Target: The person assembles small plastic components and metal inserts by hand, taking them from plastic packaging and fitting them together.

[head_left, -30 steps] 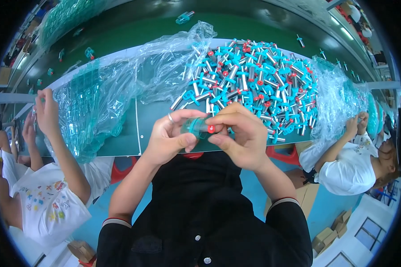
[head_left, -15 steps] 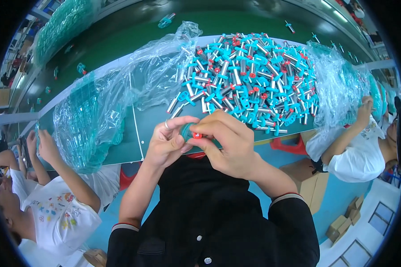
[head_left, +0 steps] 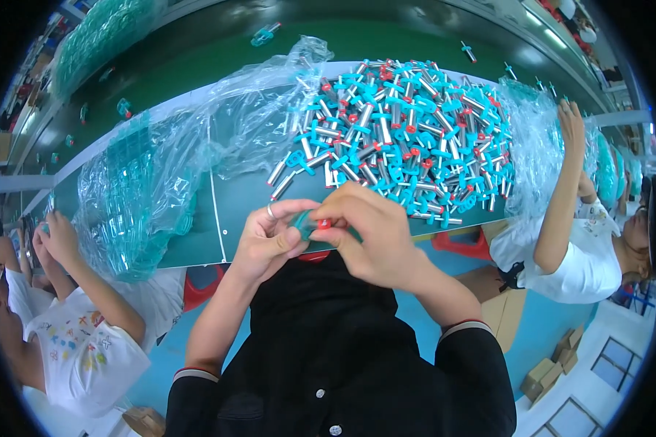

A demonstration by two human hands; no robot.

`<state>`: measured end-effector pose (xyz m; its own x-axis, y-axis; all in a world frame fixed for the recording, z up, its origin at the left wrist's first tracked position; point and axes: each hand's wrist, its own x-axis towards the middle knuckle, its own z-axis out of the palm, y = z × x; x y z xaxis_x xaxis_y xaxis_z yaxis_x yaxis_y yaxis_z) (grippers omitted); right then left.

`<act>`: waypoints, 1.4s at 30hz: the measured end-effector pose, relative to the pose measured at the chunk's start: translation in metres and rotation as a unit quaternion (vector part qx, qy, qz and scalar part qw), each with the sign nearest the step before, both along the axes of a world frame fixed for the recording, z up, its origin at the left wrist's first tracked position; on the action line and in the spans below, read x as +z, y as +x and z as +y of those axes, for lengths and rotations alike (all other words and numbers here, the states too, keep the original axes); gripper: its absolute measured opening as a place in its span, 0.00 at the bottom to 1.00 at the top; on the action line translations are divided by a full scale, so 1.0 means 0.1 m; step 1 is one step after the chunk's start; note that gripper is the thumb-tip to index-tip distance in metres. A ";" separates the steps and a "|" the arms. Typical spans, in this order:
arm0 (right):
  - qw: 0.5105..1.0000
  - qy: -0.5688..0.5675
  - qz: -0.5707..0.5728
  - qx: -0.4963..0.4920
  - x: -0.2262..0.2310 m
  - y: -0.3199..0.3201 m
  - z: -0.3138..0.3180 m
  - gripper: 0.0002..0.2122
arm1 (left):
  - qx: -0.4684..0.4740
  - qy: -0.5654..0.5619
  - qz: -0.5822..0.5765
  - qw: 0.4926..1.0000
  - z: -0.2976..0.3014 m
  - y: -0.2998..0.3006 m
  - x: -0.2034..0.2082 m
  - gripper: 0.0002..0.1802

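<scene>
In front of my body, above the table's near edge, my two hands meet. Between the thumb and fingers of my left hand (head_left: 271,240) is a green see-through plastic piece (head_left: 301,224), rounded and partly covered by fingers. My right hand (head_left: 368,231) pinches a small red-ended part (head_left: 323,223) against that green piece; the rest of the part is hidden by my fingers. Just beyond lies a big heap of metal cylinders (head_left: 408,138) with teal plastic fittings and red ends.
Left of the heap, clear plastic bags (head_left: 135,197) hold stacked green pieces. Another clear bag (head_left: 536,138) lies right. Along the far side runs a green conveyor belt (head_left: 386,29) carrying scattered parts. People sit at both sides; the right one's arm (head_left: 570,164) reaches over the table.
My hands keep their hold, with only slight finger movement. The person on the right has raised an arm farther across the table. Parts on the belt have shifted slightly, along with the whole view.
</scene>
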<state>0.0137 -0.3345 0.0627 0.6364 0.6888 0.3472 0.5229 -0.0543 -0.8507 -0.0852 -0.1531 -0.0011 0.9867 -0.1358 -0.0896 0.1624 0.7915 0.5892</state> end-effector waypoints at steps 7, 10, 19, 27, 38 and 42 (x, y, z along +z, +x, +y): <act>0.970 -0.149 -0.007 -0.193 0.13 1.62 0.01 0.08 | 0.228 0.536 0.080 0.809 0.35 -0.26 0.18 0.20; 0.912 -0.285 -0.024 -0.296 0.12 2.50 0.18 0.10 | 0.323 0.698 0.062 0.636 0.68 -0.30 0.30 0.11; 0.961 -0.133 -0.187 -0.153 0.09 1.18 0.81 0.06 | 0.320 0.890 -0.017 0.326 0.85 -0.13 -0.04 0.26; 0.898 -0.382 -0.218 -0.024 -0.50 0.20 1.06 0.09 | 0.292 0.923 0.130 0.215 1.06 0.42 -0.16 0.37; 0.935 -0.279 -0.206 -0.074 -0.62 0.36 1.14 0.10 | 0.228 0.949 0.182 0.120 1.57 0.68 -0.12 0.22; 0.998 -0.053 -0.004 0.028 -0.54 0.64 1.33 0.12 | 0.273 0.922 0.027 0.273 1.73 0.43 0.08 0.19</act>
